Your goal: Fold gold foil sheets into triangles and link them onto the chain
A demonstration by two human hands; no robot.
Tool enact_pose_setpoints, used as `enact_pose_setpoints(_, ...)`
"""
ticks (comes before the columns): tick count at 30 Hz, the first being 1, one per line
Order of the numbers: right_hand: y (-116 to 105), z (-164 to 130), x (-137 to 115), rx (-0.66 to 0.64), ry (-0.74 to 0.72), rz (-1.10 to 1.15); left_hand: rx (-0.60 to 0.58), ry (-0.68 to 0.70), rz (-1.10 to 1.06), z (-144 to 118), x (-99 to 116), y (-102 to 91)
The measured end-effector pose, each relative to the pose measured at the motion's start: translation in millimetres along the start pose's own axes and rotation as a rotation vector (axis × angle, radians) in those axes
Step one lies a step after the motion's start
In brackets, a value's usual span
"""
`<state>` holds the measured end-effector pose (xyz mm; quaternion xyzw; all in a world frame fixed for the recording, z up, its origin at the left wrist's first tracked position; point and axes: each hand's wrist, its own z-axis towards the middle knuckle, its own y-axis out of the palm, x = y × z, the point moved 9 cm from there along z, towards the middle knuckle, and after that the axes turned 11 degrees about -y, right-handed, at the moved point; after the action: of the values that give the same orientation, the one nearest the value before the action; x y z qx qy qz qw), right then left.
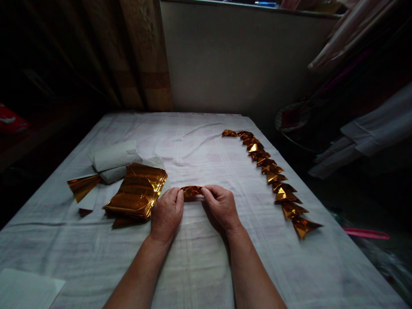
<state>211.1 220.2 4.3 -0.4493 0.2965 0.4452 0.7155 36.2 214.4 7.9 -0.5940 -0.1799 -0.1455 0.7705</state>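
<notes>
Between my two hands is a small folded piece of shiny gold foil paper (192, 191), held level just above the cloth. My left hand (167, 213) pinches its left end between thumb and fingers. The right end is gripped by my right hand (222, 207) in the same way. Close beside my left hand lies a stack of gold foil sheets (135, 191). To the right, a curved row of folded gold foil pieces (273, 177) runs along the table's side, several of them overlapping.
A white cloth (193, 266) covers the table. Crumpled white wrapping (114, 156) and a loose gold strip (84, 186) lie behind the stack. White paper (28, 287) is at the near left corner. Beyond the right edge are a pink handle (367, 233) and hanging clothes (380, 120).
</notes>
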Motion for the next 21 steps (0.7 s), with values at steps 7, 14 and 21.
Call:
enact_pose_setpoints(7,-4.5,-0.1,1.9,0.086,0.017,-0.044,-0.058,0.063,-0.021,-5.4,11.2,0.8)
enact_pose_setpoints(14,-2.0,-0.1,4.1,0.057,0.019,-0.031,-0.056,0.059,-0.095,-2.7,7.0,1.5)
enact_pose_setpoints(21,-0.3,-0.1,0.0,0.032,0.001,-0.121,-0.063,0.031,-0.179,0.0,2.6,0.9)
